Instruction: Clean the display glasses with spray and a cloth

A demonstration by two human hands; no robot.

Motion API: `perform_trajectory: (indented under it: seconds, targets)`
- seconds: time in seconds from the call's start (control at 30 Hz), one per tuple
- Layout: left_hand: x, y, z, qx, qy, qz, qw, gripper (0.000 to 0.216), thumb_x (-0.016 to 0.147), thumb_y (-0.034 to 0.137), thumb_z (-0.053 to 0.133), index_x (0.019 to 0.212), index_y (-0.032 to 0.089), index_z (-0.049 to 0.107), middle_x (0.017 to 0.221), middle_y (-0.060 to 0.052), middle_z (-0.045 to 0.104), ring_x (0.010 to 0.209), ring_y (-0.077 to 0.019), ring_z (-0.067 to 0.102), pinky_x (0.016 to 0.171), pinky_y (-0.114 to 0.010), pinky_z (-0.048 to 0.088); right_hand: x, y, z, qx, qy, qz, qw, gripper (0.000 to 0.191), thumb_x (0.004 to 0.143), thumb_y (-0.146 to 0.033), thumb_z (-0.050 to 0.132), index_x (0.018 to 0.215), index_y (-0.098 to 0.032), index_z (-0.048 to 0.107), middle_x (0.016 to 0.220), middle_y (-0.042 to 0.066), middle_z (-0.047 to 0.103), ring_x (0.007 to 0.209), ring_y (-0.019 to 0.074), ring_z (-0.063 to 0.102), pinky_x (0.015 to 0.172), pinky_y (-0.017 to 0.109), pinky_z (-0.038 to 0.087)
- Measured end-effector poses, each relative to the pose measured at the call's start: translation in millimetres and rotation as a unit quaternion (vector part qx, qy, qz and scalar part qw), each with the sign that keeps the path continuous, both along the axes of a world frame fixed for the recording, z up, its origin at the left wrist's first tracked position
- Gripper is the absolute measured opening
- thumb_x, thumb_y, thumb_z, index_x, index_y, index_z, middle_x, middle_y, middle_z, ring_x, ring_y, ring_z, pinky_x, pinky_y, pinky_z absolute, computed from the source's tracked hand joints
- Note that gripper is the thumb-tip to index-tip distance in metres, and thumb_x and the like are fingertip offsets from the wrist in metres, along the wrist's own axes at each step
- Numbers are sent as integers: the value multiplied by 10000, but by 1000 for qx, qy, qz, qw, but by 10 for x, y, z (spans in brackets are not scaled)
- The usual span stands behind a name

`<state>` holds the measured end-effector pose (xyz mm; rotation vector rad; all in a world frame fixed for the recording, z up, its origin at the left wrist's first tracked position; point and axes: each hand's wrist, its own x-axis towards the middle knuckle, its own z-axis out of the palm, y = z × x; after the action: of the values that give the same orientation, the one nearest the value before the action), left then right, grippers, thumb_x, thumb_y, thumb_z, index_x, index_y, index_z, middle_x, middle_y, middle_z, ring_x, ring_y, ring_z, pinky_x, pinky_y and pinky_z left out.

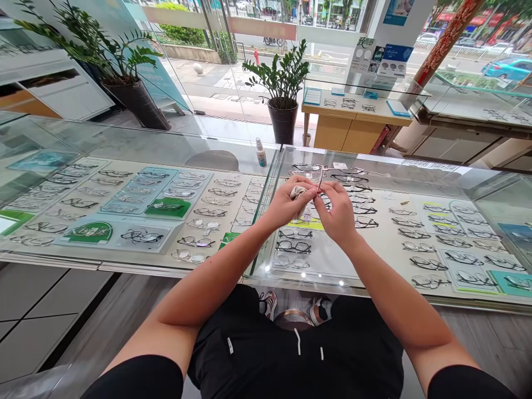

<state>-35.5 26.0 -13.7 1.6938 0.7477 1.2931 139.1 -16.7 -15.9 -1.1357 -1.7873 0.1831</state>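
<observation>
Both my hands are raised over a glass display counter. My left hand is closed on a small pale cleaning cloth, pressing it against a pair of thin-framed glasses. My right hand pinches the same glasses from the right side, with its fingers curled round the frame. The glasses' temple arms stick out to the right above the counter.
Rows of glasses lie on trays under the glass. A small spray bottle stands on the counter's far edge. Potted plants stand on the floor beyond, and a wooden display table is at the back right. My knees and shoes show below the counter.
</observation>
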Motion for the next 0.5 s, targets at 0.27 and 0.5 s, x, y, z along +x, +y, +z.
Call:
perform_trajectory:
  seconds: [0.27, 0.5]
  targets:
    - [-97, 1, 57, -18, -7, 74, 997, 506, 996, 719, 629, 910, 248, 793, 528, 53, 397, 481, -127, 367, 548, -331, 317, -2, -15, 42, 16, 37, -18, 999, 201, 1070, -354, 586, 1116, -231, 738, 1150, 132, 765, 1140, 322, 695, 1047, 507, 550]
    - [-407, 328, 103, -12, -67, 287, 956, 608, 1040, 742, 518, 702, 240, 568, 552, 18, 439, 488, -134, 415, 482, -323, 275, 35, 25, 3, 30, 57, -29, 998, 211, 1068, -394, 574, 977, -246, 693, 1106, 123, 779, 1122, 336, 711, 1023, 547, 555]
